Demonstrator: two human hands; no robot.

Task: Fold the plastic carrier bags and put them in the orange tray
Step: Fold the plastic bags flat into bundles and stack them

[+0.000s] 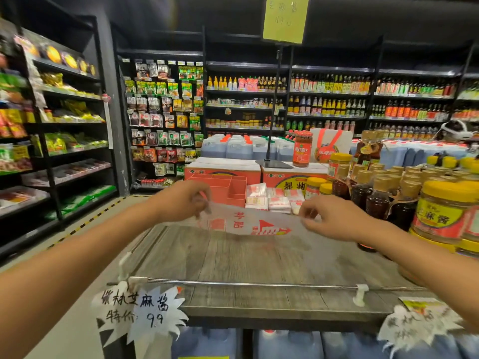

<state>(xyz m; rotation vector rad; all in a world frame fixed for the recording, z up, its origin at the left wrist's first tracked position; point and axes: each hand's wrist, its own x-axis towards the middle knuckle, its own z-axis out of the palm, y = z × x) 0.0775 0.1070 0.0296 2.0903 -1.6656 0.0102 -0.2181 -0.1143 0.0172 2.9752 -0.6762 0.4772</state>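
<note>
A thin translucent carrier bag (248, 224) with red print hangs stretched above the wooden table (233, 257). My left hand (184, 200) pinches its left edge and my right hand (329, 216) pinches its right edge. Behind the bag, at the table's far side, stands the orange tray (223, 187) with several compartments. To the tray's right lies a pile of folded white bags with red print (274, 199).
Jars with yellow lids (443, 211) and dark bottles (375, 195) crowd the table's right side. Orange cartons (223, 169) and blue jugs (238, 149) stand behind the tray. A metal rail (259, 283) with paper price tags runs along the front edge. Shelving lines the aisle on the left.
</note>
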